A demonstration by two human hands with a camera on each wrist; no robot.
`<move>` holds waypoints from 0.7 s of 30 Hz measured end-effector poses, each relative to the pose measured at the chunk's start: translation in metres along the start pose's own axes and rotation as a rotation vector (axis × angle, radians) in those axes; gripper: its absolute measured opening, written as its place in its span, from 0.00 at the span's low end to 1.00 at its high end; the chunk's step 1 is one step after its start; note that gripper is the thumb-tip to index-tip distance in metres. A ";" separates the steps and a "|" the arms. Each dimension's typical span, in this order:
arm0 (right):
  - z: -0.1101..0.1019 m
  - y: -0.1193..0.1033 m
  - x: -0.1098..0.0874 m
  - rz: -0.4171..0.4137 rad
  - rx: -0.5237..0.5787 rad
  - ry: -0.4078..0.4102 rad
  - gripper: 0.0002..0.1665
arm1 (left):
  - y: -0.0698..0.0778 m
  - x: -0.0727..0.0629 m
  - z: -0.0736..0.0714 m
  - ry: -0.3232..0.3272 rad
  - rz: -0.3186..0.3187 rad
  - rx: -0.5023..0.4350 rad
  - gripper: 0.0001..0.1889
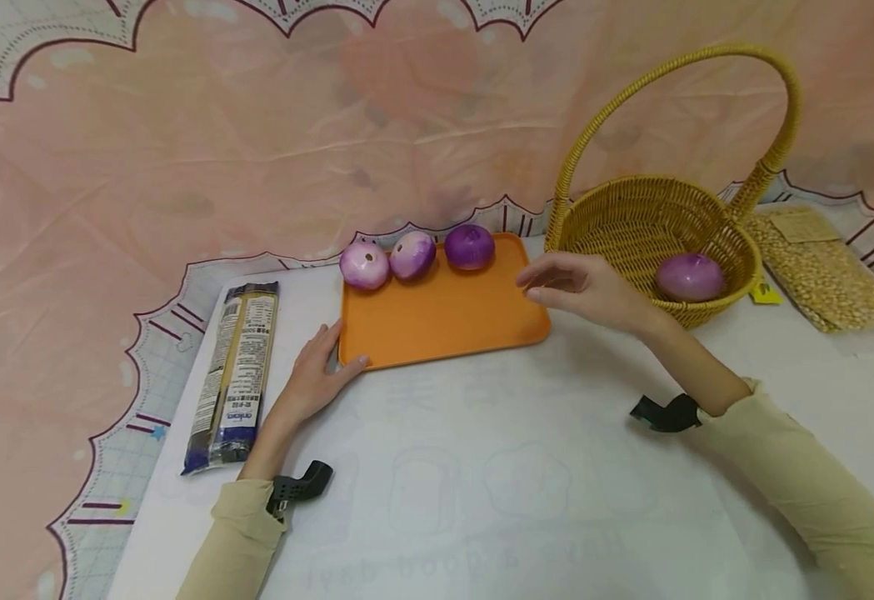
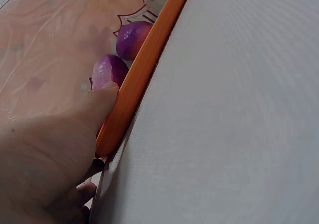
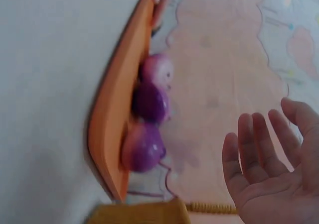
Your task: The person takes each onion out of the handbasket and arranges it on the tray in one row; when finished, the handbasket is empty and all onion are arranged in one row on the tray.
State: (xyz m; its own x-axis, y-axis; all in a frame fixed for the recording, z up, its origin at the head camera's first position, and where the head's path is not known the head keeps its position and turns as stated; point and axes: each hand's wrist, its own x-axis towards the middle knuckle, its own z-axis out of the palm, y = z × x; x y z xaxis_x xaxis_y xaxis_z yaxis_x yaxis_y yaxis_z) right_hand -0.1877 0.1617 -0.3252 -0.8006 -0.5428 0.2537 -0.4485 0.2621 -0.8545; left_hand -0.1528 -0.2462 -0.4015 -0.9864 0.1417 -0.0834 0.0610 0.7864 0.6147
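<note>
Three purple onions, a pale left one [image 1: 365,265], a middle one [image 1: 413,255] and a darker right one [image 1: 470,247], sit in a row along the back of an orange tray [image 1: 444,321]. My left hand [image 1: 315,379] rests against the tray's front left corner, its thumb touching the rim [image 2: 130,92] and its fingers lying along the left side. Above the tray's right edge, my right hand [image 1: 586,287] hovers with loosely bent fingers and an empty palm [image 3: 274,184]. Behind it stands a yellow wicker basket [image 1: 624,204] with one purple onion [image 1: 690,277] inside.
A long printed packet [image 1: 234,375] lies left of the tray. A clear bag of yellow kernels [image 1: 826,267] is to the right of the basket, whose tall handle [image 1: 676,62] arches upward. A peach patterned cloth [image 1: 257,150] covers the background behind the white table [image 1: 481,467].
</note>
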 end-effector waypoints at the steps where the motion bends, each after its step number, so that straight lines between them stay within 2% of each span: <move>1: -0.006 0.002 0.000 -0.007 0.005 0.010 0.14 | 0.000 0.000 0.000 0.000 -0.002 0.000 0.44; 7: -0.045 0.010 -0.005 -0.021 0.075 0.043 0.12 | -0.001 0.000 0.000 -0.002 -0.008 -0.002 0.44; 10: -0.067 0.012 -0.009 0.044 0.102 -0.001 0.14 | -0.001 0.000 0.000 -0.003 -0.005 -0.004 0.45; 13: -0.090 0.013 -0.011 0.181 -0.020 -0.096 0.17 | -0.001 0.000 0.000 -0.003 -0.001 -0.001 0.45; 15: -0.106 0.013 -0.011 0.263 -0.136 -0.192 0.20 | -0.001 0.000 0.000 -0.004 -0.005 0.001 0.45; 17: -0.121 0.014 -0.009 0.318 -0.253 -0.287 0.22 | -0.001 0.001 -0.001 -0.005 -0.007 0.004 0.45; 21: -0.148 0.022 -0.005 0.396 -0.348 -0.419 0.23 | -0.001 0.001 0.000 -0.007 -0.008 0.003 0.45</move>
State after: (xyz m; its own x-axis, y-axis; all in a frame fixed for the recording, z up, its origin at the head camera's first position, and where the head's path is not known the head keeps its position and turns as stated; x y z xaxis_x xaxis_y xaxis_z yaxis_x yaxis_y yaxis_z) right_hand -0.2523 0.2878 -0.2782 -0.7406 -0.5984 -0.3057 -0.3112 0.7087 -0.6332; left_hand -0.1538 -0.2472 -0.4019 -0.9857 0.1400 -0.0935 0.0540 0.7890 0.6120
